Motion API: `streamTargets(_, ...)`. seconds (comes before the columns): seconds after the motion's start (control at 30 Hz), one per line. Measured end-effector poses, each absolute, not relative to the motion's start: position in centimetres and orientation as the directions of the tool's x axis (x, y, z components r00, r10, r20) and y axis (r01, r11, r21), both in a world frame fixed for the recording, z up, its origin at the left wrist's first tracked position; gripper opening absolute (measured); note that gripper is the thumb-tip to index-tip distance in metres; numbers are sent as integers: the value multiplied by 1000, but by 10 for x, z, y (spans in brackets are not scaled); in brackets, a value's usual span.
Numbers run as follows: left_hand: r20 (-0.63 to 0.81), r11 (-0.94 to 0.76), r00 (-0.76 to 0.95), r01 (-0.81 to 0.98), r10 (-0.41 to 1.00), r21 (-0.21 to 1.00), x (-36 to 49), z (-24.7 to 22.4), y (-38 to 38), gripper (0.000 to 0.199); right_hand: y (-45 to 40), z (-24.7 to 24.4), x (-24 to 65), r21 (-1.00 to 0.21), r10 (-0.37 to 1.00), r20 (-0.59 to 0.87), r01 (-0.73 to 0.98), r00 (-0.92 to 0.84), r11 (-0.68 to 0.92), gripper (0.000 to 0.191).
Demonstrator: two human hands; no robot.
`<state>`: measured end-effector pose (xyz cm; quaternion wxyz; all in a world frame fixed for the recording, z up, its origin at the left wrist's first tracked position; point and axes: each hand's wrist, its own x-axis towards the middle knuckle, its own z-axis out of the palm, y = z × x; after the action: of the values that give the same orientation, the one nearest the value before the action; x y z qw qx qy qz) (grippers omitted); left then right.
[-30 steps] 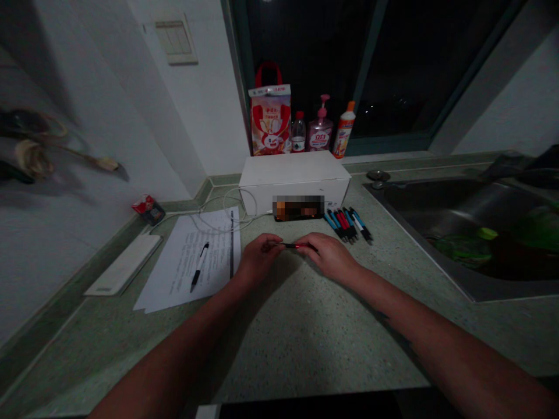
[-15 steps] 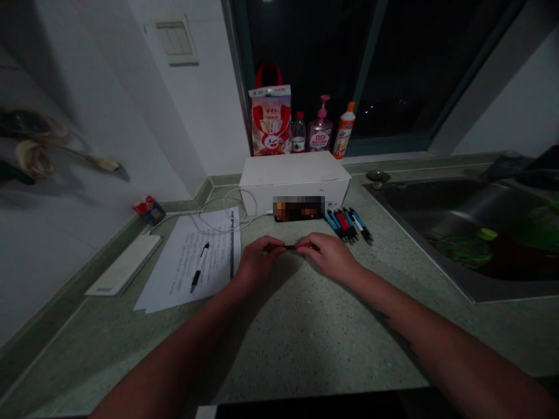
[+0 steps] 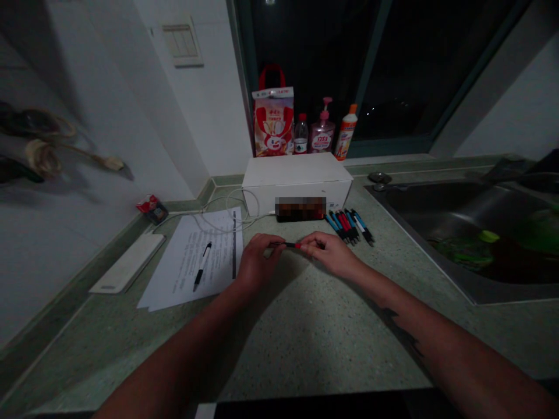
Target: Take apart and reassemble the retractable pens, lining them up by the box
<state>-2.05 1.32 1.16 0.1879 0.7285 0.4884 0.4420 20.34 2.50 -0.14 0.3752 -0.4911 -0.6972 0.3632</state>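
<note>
Several pens (image 3: 348, 227), white box (image 3: 297, 174) beyond the hands (image 3: 327, 253)

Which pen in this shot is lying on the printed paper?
The black-and-white pen on the printed sheets, alone there. The other pens lie grouped further right, and a red-and-black pen is pinched between the left hand and right hand.

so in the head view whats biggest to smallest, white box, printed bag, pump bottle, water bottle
1. White box
2. Printed bag
3. Pump bottle and water bottle: too close to rank with confidence
</note>
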Motion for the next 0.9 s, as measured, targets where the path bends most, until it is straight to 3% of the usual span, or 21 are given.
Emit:
streamTargets(0.07, 442, -404, 72, 556, 894, 727, -21, 13, 14, 7, 30, -3, 207, -904, 974, 188, 366, -124, 221, 31)
streamTargets(0.17, 398, -373, 80, 550, 914, 747, -20, 13, 14, 3, 38, -3, 211, -979, 991, 132, 154, -11, 132, 38)
streamTargets(0.27, 327, -412, 251, 531, 911, 740, -15, 10, 9, 3, 39, -1, 210, -992, 992, 122, -7, 28, 122, 43)
streamTargets(0.4, 236, -469, 453, 518, 860, 715, -6, 3, -1, 5, 34, 1, 201, -988, 993, 115, -98, 34, 118, 54)
streamTargets(0.9, 209, -502, 522, 516, 827, 694, -6, 1, -2, 7, 31, 5, 200, -982, 991, 129, -145, -21, 125, 48)
